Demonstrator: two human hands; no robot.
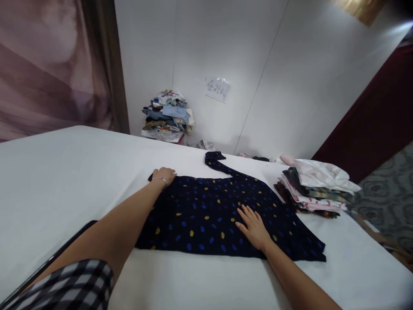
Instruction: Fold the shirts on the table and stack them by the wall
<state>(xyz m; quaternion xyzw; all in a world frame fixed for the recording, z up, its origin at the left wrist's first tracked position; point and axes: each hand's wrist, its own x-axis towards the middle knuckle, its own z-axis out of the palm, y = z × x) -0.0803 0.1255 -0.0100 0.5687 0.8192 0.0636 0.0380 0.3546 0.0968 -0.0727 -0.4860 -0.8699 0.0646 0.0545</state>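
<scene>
A dark navy shirt (200, 215) with blue and yellow leaf-like spots lies spread sideways on the white table. One sleeve (215, 162) reaches away at the far side, its end bent over. Cloth also stretches to the near right, ending in a straight edge. My left hand (164, 174) rests on the shirt's far left corner, fingers extended to the right; a thin bracelet circles that wrist. Flat on the middle right of the shirt lies my right hand (253, 226), fingers spread. Neither hand lifts any cloth.
On the right of the table (64, 172) stands a stack of folded clothes (314, 193) with a white garment on top. Behind the table is a taller clothes pile (169, 114). A handwritten paper sign (217, 89) hangs on the wall. A dark rod (41, 269) runs along the left.
</scene>
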